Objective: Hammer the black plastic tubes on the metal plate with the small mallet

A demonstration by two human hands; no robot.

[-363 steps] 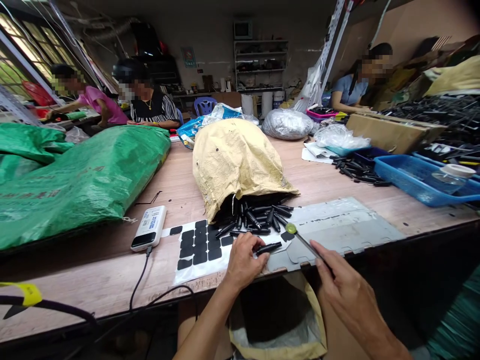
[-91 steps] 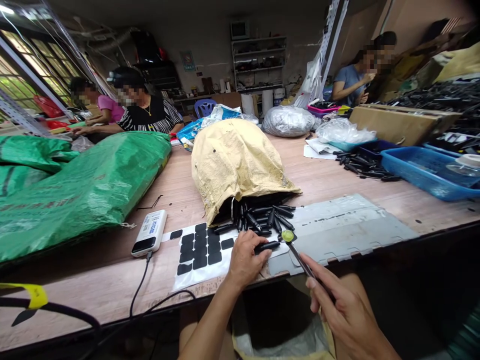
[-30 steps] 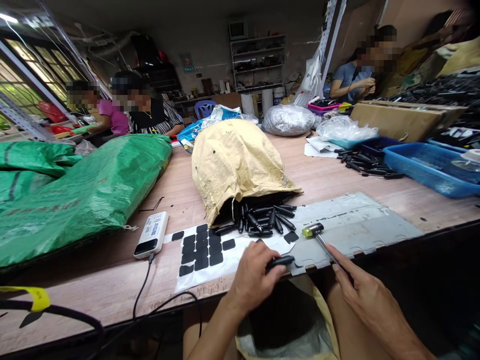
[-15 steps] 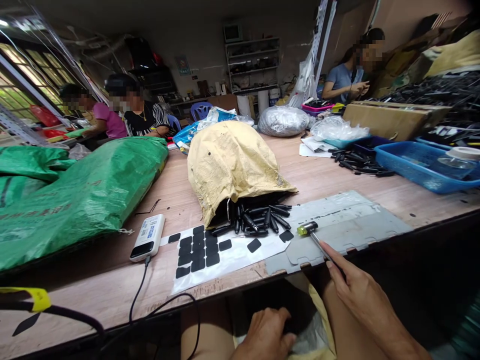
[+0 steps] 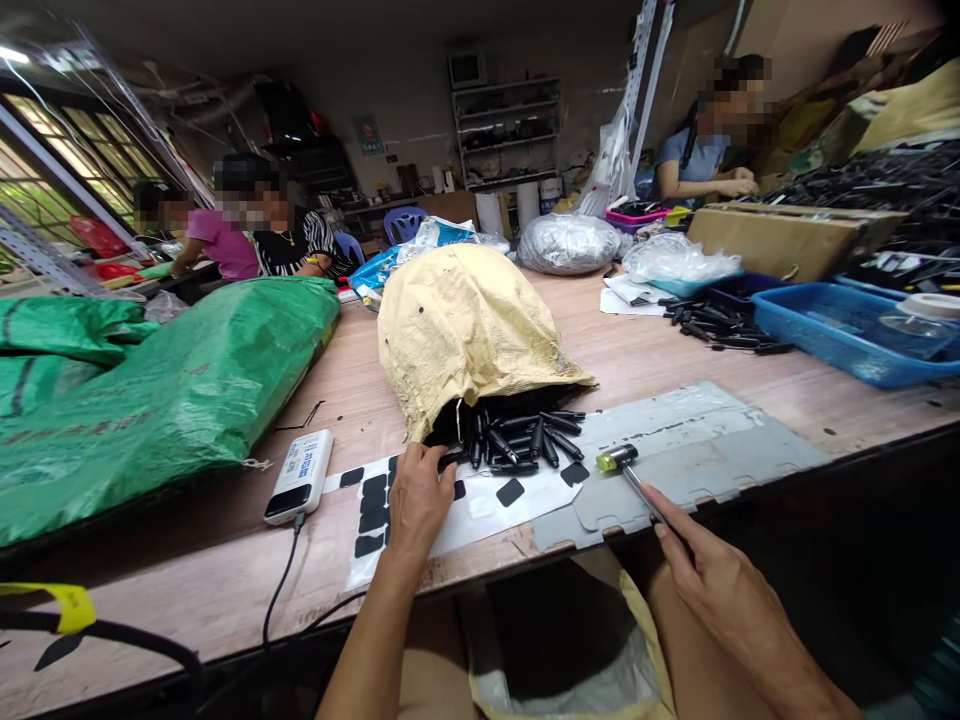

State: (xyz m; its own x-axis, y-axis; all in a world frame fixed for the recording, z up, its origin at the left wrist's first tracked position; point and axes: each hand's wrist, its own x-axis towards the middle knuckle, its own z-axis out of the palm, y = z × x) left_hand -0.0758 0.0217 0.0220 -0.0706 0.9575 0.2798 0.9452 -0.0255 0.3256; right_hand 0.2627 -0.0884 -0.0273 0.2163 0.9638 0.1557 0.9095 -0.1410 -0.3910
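Table point(image 5: 585, 330): yellow sack point(image 5: 472, 320) mid-table, mouth facing front edge. Grey board point(image 5: 705, 440) along that edge. Right hand point(image 5: 724, 570) closed round hammer point(image 5: 618, 458), its head over board. Left hand point(image 5: 416, 500) at black tube point(image 5: 451, 458) by sack's mouth; whether gripped, can't tell.

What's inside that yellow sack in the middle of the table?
Black tubes lie at the open mouth of the sack, some outside it. Deeper inside, its cloth and shadow hide everything, so the rest can't be seen.
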